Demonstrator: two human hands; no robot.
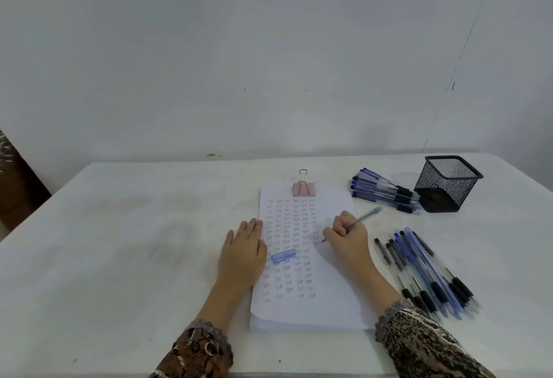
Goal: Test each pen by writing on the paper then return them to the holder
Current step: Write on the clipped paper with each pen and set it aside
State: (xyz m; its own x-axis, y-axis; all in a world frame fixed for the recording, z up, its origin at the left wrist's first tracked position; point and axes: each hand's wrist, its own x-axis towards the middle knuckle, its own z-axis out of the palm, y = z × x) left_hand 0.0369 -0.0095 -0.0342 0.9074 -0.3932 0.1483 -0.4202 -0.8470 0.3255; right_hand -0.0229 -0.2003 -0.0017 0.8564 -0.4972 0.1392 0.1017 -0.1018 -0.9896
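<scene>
- We see the paper (308,258) lying in the middle of the white desk (134,243), a stack clipped at its far edge by a pink binder clip (303,187); we place everything else from this sheet.
- Rows of small handwritten words fill most of the paper, in columns running from the clip toward the near edge.
- Our left hand (244,253) lies flat and spread, gripping nothing, its palm on the desk and its fingers (254,225) overlapping the paper's left edge.
- Our right hand (347,235) is closed around a pen (357,222), its tip touching the sheet at the right end of the written rows, its blurred blue end pointing away from the paper to the right.
- A blue pen cap (283,255) rests on the paper, just beside the left hand's thumb side.
- Right of the paper's far corner, a bundle of blue pens (384,190) lies on the desk.
- Beyond that bundle, farther right, stands the black mesh holder (447,183); we see no pens sticking out of it.
- Right of the paper's near half, a second pile of pens (425,270) is fanned out, apart from the sheet.
- Patterned sleeves (419,338) cover both forearms.
</scene>
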